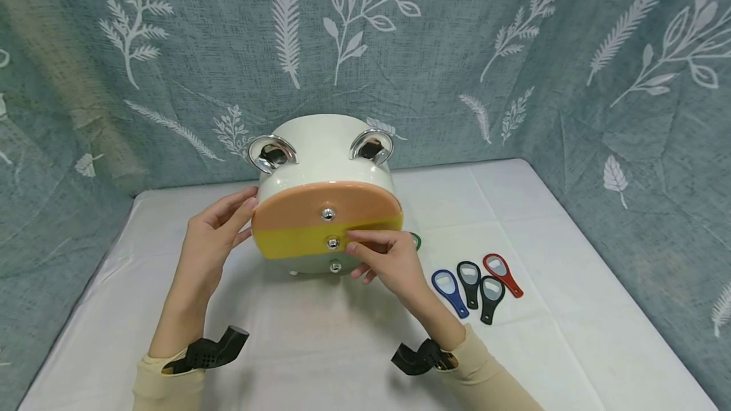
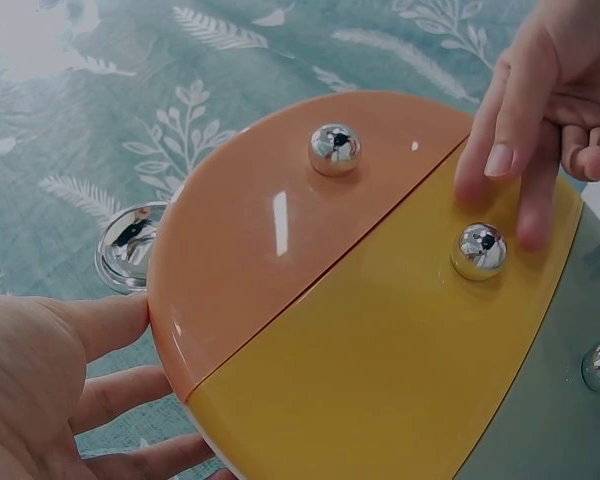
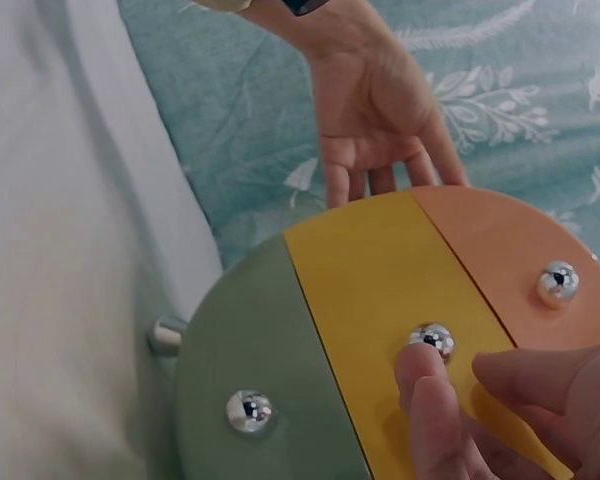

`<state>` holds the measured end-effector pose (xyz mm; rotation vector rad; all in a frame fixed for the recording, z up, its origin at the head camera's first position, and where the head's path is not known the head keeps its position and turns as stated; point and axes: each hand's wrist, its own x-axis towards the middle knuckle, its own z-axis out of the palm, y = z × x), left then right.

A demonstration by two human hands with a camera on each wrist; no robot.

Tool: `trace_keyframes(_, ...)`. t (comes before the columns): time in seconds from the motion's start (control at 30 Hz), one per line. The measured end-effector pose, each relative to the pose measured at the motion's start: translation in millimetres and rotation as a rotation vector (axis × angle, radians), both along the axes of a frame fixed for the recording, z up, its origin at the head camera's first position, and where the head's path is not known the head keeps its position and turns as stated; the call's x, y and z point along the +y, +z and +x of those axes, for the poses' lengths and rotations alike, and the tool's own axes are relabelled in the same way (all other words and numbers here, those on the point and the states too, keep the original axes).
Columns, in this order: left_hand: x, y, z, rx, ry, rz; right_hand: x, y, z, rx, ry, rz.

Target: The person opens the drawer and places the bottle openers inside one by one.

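A small rounded cabinet (image 1: 322,144), white on top with two shiny eye-like rings, stands on the table. Its front has an orange drawer (image 2: 250,220), a yellow drawer (image 2: 360,330) and a green drawer (image 3: 250,330), each with a round silver knob. My left hand (image 1: 208,240) rests its fingertips against the cabinet's left side, fingers spread. In front of the yellow drawer is my right hand (image 1: 391,265), thumb and fingers parted beside the middle knob (image 2: 479,250). One fingertip overlaps that knob in the right wrist view; nothing is between the fingers.
Right of the cabinet lie several bottle openers on the white tablecloth (image 1: 571,271): a blue opener (image 1: 450,292), black openers (image 1: 492,298) and a red opener (image 1: 502,274). A green rim (image 1: 417,241) peeks out behind my right hand. Patterned curtain (image 1: 434,81) surrounds the table's back and sides.
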<state>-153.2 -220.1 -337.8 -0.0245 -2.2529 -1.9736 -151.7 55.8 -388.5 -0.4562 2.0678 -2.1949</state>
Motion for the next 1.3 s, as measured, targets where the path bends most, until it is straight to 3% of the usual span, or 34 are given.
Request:
trace_keyframes(0.27, 1, -0.5, -1.2, -0.004, 0.008, -0.021, -5, 21.8, 8.9, -0.023, 0.017, 0.024)
trace_keyframes(0.6, 2, -0.8, -2.2, -0.002, 0.005, -0.030, -10, 19.3, 5.4, -0.002, 0.029, 0.012)
trace_keyframes(0.87, 3, -0.2, -1.5, -0.004, -0.002, -0.036, -12, -4.2, -7.7, -0.011, 0.028, 0.012)
trace_keyframes(1.3, 0, 1.7, -1.1, 0.008, 0.005, -0.020, -21, -5.1, -11.5, 0.049, 0.020, 0.022)
